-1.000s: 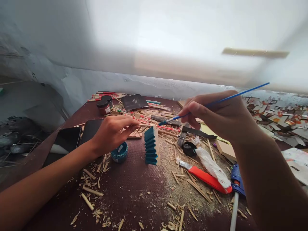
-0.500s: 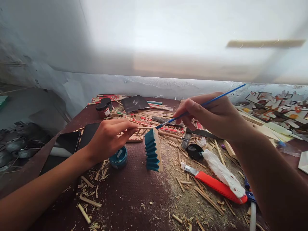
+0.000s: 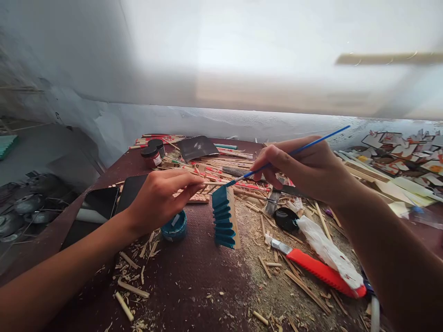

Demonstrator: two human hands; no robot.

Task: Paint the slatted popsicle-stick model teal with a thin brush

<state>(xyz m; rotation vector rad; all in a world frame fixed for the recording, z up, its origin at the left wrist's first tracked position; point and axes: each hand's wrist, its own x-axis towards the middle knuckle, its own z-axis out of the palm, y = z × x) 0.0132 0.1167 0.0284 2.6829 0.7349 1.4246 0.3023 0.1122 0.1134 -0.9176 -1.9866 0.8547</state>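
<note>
Between the fingertips of my left hand (image 3: pixel 164 196) is a thin wooden stick (image 3: pixel 213 183), pinched at its near end. Its far end meets the top of a wooden block (image 3: pixel 224 221), whose scalloped side is coated in teal paint. My right hand (image 3: pixel 294 163) grips a slim blue paintbrush (image 3: pixel 321 138) like a pen. The bristles touch the block's upper edge, close to the stick. Just below my left hand stands an open jar of teal paint (image 3: pixel 174 226). How stick and block are joined cannot be made out.
A red utility knife (image 3: pixel 321 272) lies at right beside a crumpled white tissue (image 3: pixel 327 246) and a black jar lid (image 3: pixel 285 218). Behind are red-marked sticks (image 3: pixel 211 163), black sandpaper (image 3: pixel 198 147) and dark-lidded jars (image 3: pixel 151 157). Wood shavings (image 3: pixel 133 288) litter the brown table (image 3: pixel 194 286).
The view has shifted slightly, so most things sit a little further right. The block has turned a little, showing less of its bare wood side. Both hands keep their grips.
</note>
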